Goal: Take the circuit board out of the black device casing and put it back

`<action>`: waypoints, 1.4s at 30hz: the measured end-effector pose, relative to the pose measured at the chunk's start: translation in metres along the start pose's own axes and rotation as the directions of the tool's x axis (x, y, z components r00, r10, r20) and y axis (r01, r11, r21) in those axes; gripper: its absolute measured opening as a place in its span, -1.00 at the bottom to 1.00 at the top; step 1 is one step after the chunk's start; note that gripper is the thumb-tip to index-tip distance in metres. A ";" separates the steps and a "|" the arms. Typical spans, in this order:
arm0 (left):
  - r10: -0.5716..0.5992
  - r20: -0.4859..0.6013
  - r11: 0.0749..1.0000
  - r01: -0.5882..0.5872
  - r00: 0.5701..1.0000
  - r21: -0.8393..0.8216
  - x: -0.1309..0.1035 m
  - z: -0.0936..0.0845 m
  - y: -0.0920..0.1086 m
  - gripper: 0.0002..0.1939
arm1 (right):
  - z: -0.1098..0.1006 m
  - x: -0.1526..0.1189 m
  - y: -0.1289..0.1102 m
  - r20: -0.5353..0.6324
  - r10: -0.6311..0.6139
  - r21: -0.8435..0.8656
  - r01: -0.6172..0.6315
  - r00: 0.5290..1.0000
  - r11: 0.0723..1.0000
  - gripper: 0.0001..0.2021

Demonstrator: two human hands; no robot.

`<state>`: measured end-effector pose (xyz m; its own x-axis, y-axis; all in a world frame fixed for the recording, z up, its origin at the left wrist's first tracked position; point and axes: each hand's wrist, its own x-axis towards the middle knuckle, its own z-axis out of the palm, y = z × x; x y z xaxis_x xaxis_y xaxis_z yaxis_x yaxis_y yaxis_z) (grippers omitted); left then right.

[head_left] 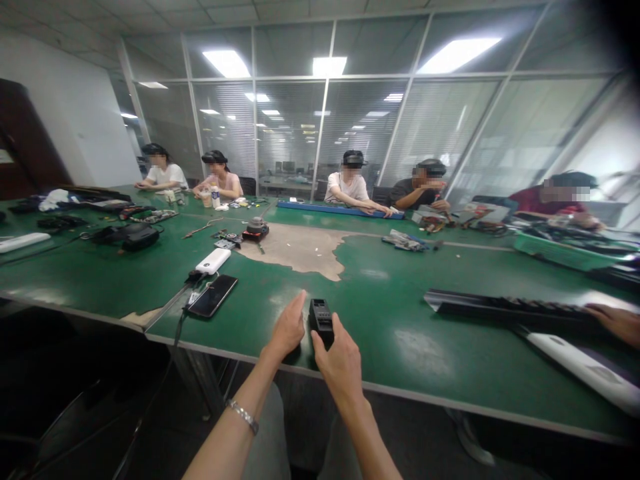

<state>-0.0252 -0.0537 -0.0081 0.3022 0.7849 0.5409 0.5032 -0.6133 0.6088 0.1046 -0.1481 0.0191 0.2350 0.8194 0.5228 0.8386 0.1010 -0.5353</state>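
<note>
A black device [321, 315] with slots and small contacts on its top stands on the green table [395, 333] near the front edge. Thumb and fingers of my right hand [343, 360] grip its lower right part. Just left of the device is my left hand [289, 327], its fingers stretched forward and a gap between it and the device. Beneath my left palm a dark shape shows, too hidden to make out. Left of my hands lie a phone [214, 296] and a white power bank [213, 261] with cables.
A long black channel [500, 308] lies at right, with another person's hand [617, 323] on its end and a white bar [583, 367] nearer. Several people sit across the table. A green basket [565, 252] stands at the far right; a black case [133, 235] lies at left.
</note>
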 end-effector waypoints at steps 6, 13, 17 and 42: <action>-0.005 0.025 0.999 0.004 1.000 0.038 0.001 0.000 0.000 -0.36 | 0.006 -0.007 0.009 -0.059 -0.065 0.066 0.069 0.996 0.995 -0.33; -0.002 0.093 0.992 -0.010 0.996 0.125 0.000 0.001 -0.001 -0.47 | 0.013 -0.007 0.013 -0.069 -0.077 0.113 0.085 0.995 0.990 -0.31; 0.007 0.102 0.990 -0.022 0.995 0.141 -0.002 0.001 0.001 -0.47 | 0.012 -0.012 0.015 -0.082 -0.062 0.092 0.069 0.995 0.993 -0.29; -0.056 0.013 0.998 0.056 0.998 -0.032 0.002 0.003 -0.004 -0.46 | 0.030 -0.009 0.002 -0.131 -0.036 0.101 0.050 0.991 0.994 -0.45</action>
<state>-0.0243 -0.0497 -0.0109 0.2840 0.8190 0.4985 0.4929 -0.5707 0.6568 0.0893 -0.1386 -0.0063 0.2668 0.7343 0.6243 0.7953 0.1981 -0.5729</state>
